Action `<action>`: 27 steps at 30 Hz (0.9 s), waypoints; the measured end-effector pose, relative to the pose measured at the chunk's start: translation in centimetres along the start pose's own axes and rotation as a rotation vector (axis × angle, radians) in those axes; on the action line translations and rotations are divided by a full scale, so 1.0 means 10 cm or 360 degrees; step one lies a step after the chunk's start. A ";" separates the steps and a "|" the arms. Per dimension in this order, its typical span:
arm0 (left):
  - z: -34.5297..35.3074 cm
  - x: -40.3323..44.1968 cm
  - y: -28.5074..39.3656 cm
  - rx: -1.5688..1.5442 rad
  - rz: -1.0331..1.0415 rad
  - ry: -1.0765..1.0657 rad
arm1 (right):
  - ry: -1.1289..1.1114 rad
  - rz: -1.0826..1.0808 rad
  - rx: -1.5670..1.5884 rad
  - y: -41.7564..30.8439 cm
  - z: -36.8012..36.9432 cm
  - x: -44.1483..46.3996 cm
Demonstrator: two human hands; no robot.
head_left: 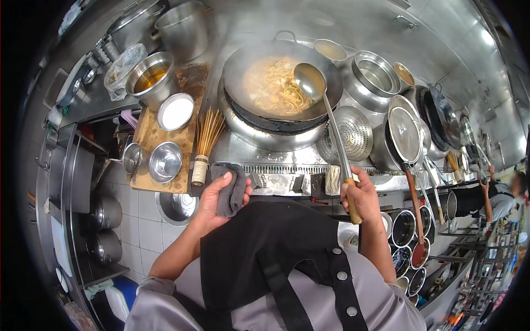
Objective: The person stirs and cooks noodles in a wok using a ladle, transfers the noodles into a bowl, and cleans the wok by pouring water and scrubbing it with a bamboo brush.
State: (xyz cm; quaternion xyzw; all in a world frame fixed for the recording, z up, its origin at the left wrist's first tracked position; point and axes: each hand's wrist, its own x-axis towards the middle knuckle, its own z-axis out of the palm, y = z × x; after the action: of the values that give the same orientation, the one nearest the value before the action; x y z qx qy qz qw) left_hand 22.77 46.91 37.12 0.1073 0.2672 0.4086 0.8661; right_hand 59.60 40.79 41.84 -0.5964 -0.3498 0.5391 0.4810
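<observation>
The right hand (361, 193) is closed around the handle of a ladle (311, 83), whose bowl is over the noodles (276, 83) at the right side of a steaming wok (236, 73); whether it touches them I cannot tell. The left hand (212, 202) grips a bunched grey cloth (234, 190). Just beside the cloth is a bamboo brush (208, 135); farther left, metal bowls (165, 161) stand on a wooden board (144, 128). A strainer (356, 132) lies right of the wok.

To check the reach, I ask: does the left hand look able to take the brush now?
Probably not yet: the brush lies close, but the left hand holds a dark cloth, which likely must go down first.
</observation>
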 end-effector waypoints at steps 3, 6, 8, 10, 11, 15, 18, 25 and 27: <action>0.02 0.00 0.00 0.0011 0.0034 0.0052 | 0.0038 -0.0053 -0.0094 -0.01 0.02 0.17; -0.01 0.00 0.02 0.0060 0.0005 0.0003 | 0.0095 -0.0186 -0.0146 0.06 0.08 0.44; 0.00 -0.01 0.01 0.0047 0.0069 0.0045 | 0.0130 -0.0343 -0.0203 0.03 0.08 0.66; 0.01 -0.03 0.01 0.0034 0.0078 0.0059 | 0.0121 -0.0300 -0.0225 -0.20 0.12 0.78; 0.00 -0.05 0.01 0.0023 0.0073 0.0079 | 0.0037 -0.0249 -0.0145 -0.29 0.10 0.87; -0.03 -0.10 0.00 0.0000 0.0084 0.0072 | -0.0059 -0.0244 -0.0185 -0.44 0.25 1.17; -0.06 -0.14 0.01 0.0002 0.0131 0.0080 | -0.0108 -0.0302 -0.0281 -0.46 0.39 1.37; -0.10 -0.20 0.00 0.0045 0.0180 0.0077 | -0.0201 -0.0245 -0.0290 -0.54 0.62 1.68; -0.11 -0.21 0.00 0.0093 0.0196 0.0083 | -0.0204 -0.0233 -0.0298 -0.56 0.71 1.72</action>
State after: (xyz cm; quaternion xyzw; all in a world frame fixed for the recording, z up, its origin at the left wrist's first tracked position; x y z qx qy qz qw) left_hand 21.02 45.26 36.97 0.1380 0.2944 0.4558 0.8286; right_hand 56.25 59.95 42.22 -0.5758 -0.4712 0.5047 0.4379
